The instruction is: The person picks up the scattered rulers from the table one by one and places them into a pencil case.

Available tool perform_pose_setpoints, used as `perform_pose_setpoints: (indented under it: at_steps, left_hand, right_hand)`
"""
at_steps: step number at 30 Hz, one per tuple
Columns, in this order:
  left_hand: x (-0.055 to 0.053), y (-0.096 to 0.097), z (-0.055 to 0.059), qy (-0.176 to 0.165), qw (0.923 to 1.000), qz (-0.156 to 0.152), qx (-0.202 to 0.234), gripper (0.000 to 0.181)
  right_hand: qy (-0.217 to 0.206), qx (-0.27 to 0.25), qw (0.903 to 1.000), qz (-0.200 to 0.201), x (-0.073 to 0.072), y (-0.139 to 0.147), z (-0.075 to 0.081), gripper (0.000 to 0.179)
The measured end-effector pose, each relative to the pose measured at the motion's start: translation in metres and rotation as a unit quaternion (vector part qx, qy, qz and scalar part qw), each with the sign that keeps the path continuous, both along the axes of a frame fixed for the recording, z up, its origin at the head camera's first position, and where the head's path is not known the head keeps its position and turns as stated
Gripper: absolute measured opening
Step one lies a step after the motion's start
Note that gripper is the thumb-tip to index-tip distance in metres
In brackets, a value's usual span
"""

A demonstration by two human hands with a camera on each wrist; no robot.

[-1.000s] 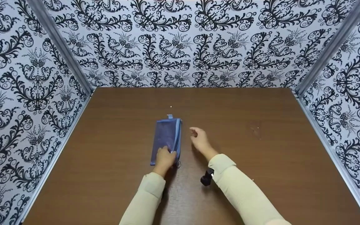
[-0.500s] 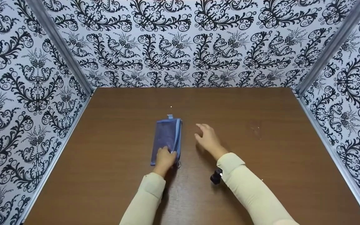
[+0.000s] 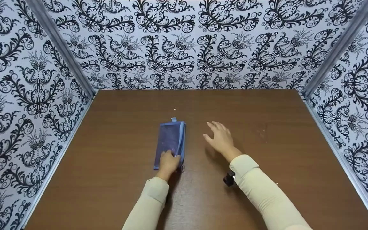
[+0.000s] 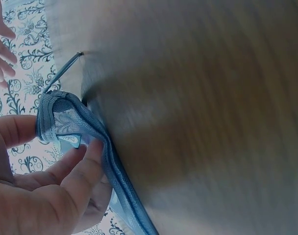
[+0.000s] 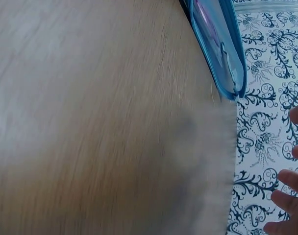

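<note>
A blue mesh zipper pouch (image 3: 168, 135) lies on the brown table, left of centre. My left hand (image 3: 169, 163) grips its near end; in the left wrist view the thumb and fingers of that hand (image 4: 51, 196) hold the pouch (image 4: 73, 115) by its edge. The zipped side, toward the right, gapes. Through the opening in the right wrist view, something pinkish-purple shows inside the pouch (image 5: 232, 49). My right hand (image 3: 221, 139) hovers to the right of the pouch, apart from it, fingers spread and holding nothing.
The brown table (image 3: 123, 191) is bounded by patterned black-and-white walls (image 3: 184, 48) with grey edge strips. A small black device (image 3: 229, 178) sits at the right sleeve cuff. A faint mark (image 3: 261, 131) shows on the table to the right.
My right hand has moved right, away from the pouch, and its fingers have spread from a curled pose. The left hand and the pouch have stayed in place.
</note>
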State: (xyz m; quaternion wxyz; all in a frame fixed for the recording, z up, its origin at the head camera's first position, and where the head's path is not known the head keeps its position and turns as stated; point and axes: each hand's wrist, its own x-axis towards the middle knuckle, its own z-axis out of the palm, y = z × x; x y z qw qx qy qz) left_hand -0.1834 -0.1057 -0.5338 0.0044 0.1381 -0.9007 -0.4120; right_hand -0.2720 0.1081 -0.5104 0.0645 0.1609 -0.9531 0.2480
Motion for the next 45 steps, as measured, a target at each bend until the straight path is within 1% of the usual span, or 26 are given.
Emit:
perform_pose_setpoints:
  at_steps: [7,15,21,25,28,32,41,45]
  left_hand:
    - [-0.001,-0.001,0.000,-0.005,1.0000,0.002,0.002,0.030]
    - [-0.002,-0.001,-0.001,-0.009,0.9999,0.003,0.005,0.031]
    - [-0.001,-0.001,-0.002,-0.005,1.0000,0.000,0.003,0.031]
    - [0.000,-0.001,-0.001,-0.007,0.9999,0.000,-0.007,0.031]
    - [0.000,-0.001,0.000,-0.008,0.9999,-0.003,-0.013,0.030]
    - [0.000,0.000,0.002,-0.009,0.9999,-0.003,-0.007,0.030]
    - [0.000,0.001,0.001,-0.012,0.9999,0.001,0.001,0.034]
    - [0.000,0.000,0.001,-0.009,1.0000,-0.001,0.001,0.034]
  right_hand:
    - [0.011,0.014,0.9998,-0.012,-0.003,0.012,0.004,0.062]
    - [0.015,0.022,0.9991,-0.032,-0.007,0.032,0.004,0.065]
    - [0.007,0.018,0.9985,-0.052,-0.009,0.049,0.005,0.066]
    - [-0.005,0.009,0.9980,-0.062,-0.011,0.057,0.007,0.067]
    - [-0.006,0.000,0.9975,-0.070,-0.012,0.063,0.008,0.068]
    - [-0.003,-0.005,0.9966,-0.082,-0.014,0.073,0.009,0.068]
    - [-0.014,-0.016,0.9946,-0.102,-0.018,0.091,0.009,0.068]
    - [-0.017,-0.019,0.9934,-0.112,-0.019,0.098,0.009,0.068]
